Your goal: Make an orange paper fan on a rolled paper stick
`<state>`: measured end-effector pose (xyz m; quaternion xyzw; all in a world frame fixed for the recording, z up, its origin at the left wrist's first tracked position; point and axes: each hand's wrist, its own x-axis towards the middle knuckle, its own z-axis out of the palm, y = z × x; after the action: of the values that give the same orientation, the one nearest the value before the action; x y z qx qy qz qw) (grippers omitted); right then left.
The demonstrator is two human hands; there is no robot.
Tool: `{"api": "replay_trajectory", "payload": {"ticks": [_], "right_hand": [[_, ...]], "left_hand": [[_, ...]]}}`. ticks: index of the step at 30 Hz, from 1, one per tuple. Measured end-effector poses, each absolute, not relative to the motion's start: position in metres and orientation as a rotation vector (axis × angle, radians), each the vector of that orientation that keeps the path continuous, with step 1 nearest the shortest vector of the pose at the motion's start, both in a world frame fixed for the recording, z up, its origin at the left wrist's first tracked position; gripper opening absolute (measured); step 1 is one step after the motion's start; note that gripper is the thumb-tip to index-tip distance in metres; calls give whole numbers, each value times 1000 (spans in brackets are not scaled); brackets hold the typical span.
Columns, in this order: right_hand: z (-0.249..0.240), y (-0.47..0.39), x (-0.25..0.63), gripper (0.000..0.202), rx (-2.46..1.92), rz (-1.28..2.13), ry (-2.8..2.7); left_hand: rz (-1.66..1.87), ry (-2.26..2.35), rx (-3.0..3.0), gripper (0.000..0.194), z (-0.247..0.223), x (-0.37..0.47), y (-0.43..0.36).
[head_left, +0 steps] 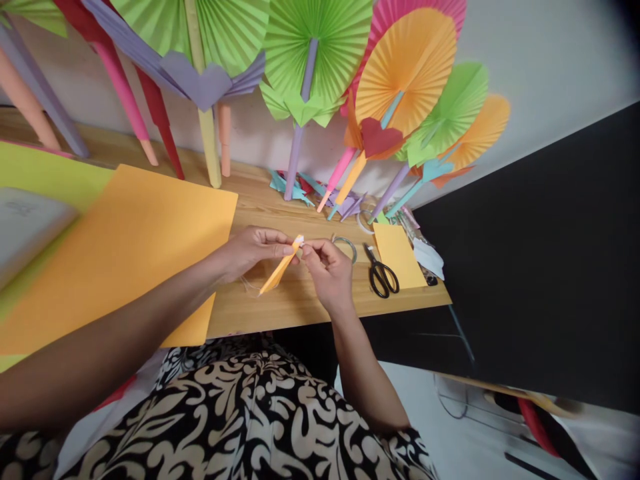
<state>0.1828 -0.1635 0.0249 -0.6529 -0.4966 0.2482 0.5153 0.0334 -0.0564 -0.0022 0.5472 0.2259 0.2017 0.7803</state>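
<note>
A narrow folded orange paper piece [279, 272] hangs slanted over the wooden table, its top end pale. My left hand [257, 250] is closed on its upper part from the left, thumb and fingers pinched. From the right, my right hand [327, 267] pinches at the same top end, thumb against fingers; what exactly lies between these fingertips is too small to make out. Thin pale strands show beside the paper's lower end. Black-handled scissors [384, 278] and a roll of clear tape [346, 249] lie to the right of my right hand.
Large orange sheets [165, 220] cover the left side, beside a grey device [30, 227]. A smaller orange sheet [400, 257] lies near the wooden table's [310, 310] right end. Paper fans [313, 60] on rolled sticks lean on the wall behind, with paper scraps [295, 187] beneath.
</note>
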Motion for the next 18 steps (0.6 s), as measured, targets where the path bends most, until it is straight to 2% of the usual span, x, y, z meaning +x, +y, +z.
{"api": "replay_trajectory", "payload": {"ticks": [8,11,18], "right_hand": [[8,-157,195,19,-1496,782,-1130],[13,-150,207,16,-1445,823,-1282],[52,-146,229,14,-1334,376,-1972]], "left_hand": [[312,501,1152,29,3,30,-57],[239,509,1257,26,7,28,-57],[295,675,1365,18,20,29,-57]]}}
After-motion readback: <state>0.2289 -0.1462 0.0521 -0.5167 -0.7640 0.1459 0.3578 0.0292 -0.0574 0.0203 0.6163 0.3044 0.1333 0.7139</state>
